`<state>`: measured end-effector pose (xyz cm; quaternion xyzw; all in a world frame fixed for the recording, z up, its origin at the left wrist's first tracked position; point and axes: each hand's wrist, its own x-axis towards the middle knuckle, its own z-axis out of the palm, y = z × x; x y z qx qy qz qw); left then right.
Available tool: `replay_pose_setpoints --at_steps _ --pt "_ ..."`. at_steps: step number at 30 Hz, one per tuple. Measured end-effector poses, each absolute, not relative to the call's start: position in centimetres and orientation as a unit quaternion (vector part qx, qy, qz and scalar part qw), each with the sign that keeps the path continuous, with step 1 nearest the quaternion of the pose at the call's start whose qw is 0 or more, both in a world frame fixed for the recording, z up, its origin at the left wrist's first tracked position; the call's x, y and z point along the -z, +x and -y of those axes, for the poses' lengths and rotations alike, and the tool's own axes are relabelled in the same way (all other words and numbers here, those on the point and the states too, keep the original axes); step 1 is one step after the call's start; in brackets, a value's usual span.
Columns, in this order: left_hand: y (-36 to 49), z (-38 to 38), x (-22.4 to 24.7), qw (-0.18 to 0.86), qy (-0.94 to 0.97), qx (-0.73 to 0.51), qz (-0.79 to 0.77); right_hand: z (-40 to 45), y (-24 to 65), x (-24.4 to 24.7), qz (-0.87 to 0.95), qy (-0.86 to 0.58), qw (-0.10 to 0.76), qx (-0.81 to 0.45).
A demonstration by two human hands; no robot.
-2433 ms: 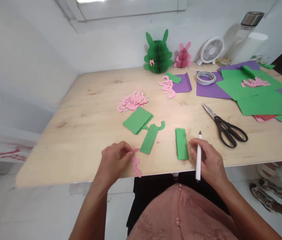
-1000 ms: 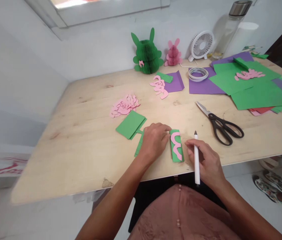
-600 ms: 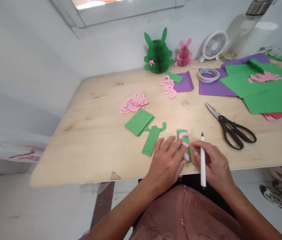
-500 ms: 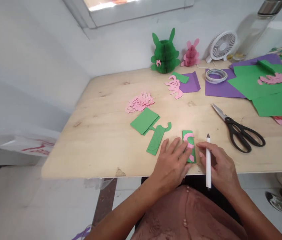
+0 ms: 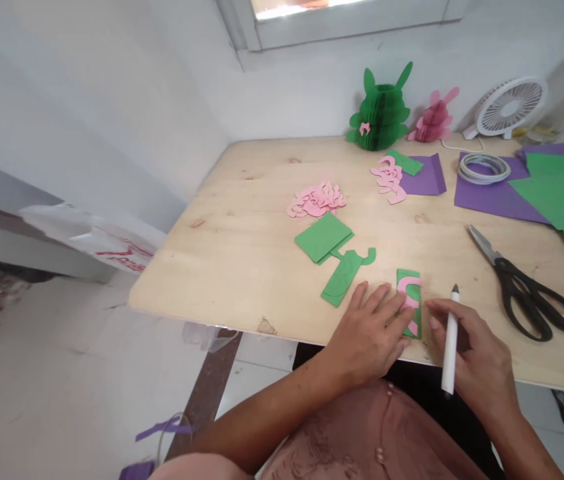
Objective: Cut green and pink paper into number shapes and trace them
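My left hand (image 5: 369, 333) lies flat with its fingers spread, the fingertips on a curved pink paper cutout (image 5: 410, 284). That cutout rests on a narrow green paper strip (image 5: 408, 273) by the table's front edge; my fingers hide part of both. To the right of the strip, my right hand (image 5: 482, 357) holds a white pen (image 5: 449, 353), its dark tip pointing away from me. Left of the strip lie a cut green paper piece (image 5: 343, 277) with drawn outlines and a folded green paper (image 5: 323, 237).
Black-handled scissors (image 5: 522, 287) lie right of my right hand. Pink cutouts (image 5: 317, 200) are piled farther back. Tape rolls (image 5: 485, 170) sit on purple paper (image 5: 502, 203). Green (image 5: 382, 117) and pink (image 5: 433, 120) paper figures and a white fan (image 5: 511, 107) stand along the wall.
My view has turned to the left, so everything on the table appears shifted right. Both hands keep nearly the same pose beside the green strip, and the pen is still held.
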<state>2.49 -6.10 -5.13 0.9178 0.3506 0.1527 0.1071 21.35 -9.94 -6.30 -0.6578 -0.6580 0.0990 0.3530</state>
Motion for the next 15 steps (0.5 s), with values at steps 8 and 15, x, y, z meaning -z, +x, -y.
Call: replay_pose_setpoints --at_steps 8,15 --pt "2.2 6.1 5.0 0.119 0.914 -0.181 -0.344 9.7 20.8 6.0 0.691 -0.635 0.339 -0.06" --pt "1.3 6.5 5.1 0.13 0.893 -0.239 -0.358 9.6 20.5 5.9 0.728 -0.602 0.328 -0.018"
